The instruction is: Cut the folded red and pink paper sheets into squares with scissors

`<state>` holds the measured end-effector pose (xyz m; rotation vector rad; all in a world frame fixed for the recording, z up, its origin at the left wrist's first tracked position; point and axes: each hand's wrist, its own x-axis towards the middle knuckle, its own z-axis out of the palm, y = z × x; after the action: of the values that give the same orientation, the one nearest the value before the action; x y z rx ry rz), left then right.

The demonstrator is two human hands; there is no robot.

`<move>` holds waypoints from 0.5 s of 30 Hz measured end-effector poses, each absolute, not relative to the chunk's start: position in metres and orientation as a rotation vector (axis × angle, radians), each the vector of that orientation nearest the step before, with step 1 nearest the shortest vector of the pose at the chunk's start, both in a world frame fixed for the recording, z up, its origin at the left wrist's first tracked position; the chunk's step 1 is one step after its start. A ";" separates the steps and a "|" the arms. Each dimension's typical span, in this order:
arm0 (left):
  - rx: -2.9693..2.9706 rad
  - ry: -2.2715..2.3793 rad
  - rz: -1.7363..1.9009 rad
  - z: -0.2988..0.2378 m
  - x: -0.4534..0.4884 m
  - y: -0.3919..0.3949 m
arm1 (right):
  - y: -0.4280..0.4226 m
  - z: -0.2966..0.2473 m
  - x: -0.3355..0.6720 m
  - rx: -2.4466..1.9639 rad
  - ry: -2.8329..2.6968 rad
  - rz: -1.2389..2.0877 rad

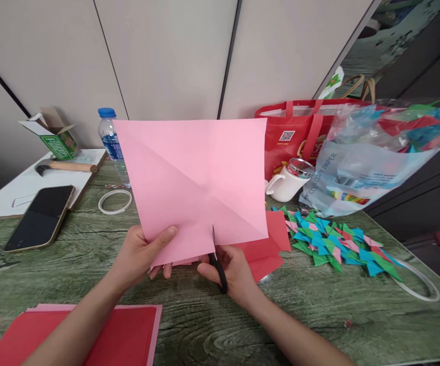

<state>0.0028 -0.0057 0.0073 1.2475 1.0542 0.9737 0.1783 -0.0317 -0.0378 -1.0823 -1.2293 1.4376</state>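
Has stacked red-and-pink paper sheets toward near edge of green wood-grain surface. Above its middle, pinches pink rectangular paper in left hand, grips black-handled metal scissors in right hand.

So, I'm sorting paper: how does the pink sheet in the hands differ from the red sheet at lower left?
The pink sheet is held up; the red sheet lies over pink paper. Scissors meet the pink sheet's lower edge; none touch the red sheet. Both are paper.
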 end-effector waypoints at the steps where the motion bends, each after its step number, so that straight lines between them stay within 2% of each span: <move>1: 1.246 1.056 0.975 0.007 0.003 -0.006 | -0.032 -0.038 0.178 -1.093 -1.232 1.432; 15: 1.245 1.069 0.974 0.005 0.002 -0.005 | -0.031 -0.044 0.179 -1.147 -1.219 1.385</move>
<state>0.0021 -0.0054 0.0054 1.2448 1.0686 0.9735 0.1791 -0.0313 -0.0444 -1.1474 -1.2189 1.3851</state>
